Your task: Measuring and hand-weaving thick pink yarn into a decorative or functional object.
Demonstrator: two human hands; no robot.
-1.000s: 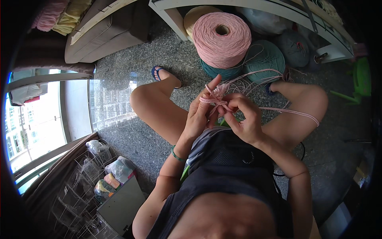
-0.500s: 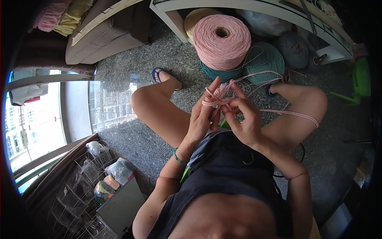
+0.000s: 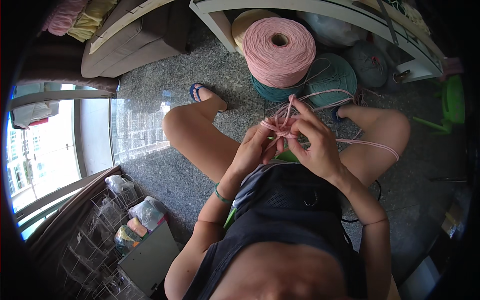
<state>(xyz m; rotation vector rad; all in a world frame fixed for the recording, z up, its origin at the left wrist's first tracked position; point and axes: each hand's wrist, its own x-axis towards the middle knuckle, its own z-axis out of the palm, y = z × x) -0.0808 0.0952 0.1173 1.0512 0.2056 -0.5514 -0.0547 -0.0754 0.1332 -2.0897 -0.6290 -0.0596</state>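
Observation:
Above my lap, strands of pink yarn (image 3: 282, 132) are looped and crossed between both hands. My left hand (image 3: 251, 146) is closed on the left side of the looped yarn, thumb and fingers pressed together. My right hand (image 3: 318, 146) pinches the right side of it low down. Its index finger points up and away, with pink strands running taut from near its tip to the crossing below. From the hands a doubled pink strand (image 3: 370, 143) stretches over my right thigh. Fingers partly hide the knotted middle.
On the floor ahead stands a large pink yarn cone (image 3: 278, 52) on teal yarn (image 3: 272, 91). Another teal ball (image 3: 333, 77) and a grey one (image 3: 368, 64) lie to its right, beneath a white-framed table (image 3: 320, 7). Wire baskets (image 3: 107, 210) are at lower left, a green stool (image 3: 452, 100) far right.
My right index finger has drawn pink strands upward into a taut stretch. My left fingers have folded down from an upright position, and the bunched yarn has opened into visible loops.

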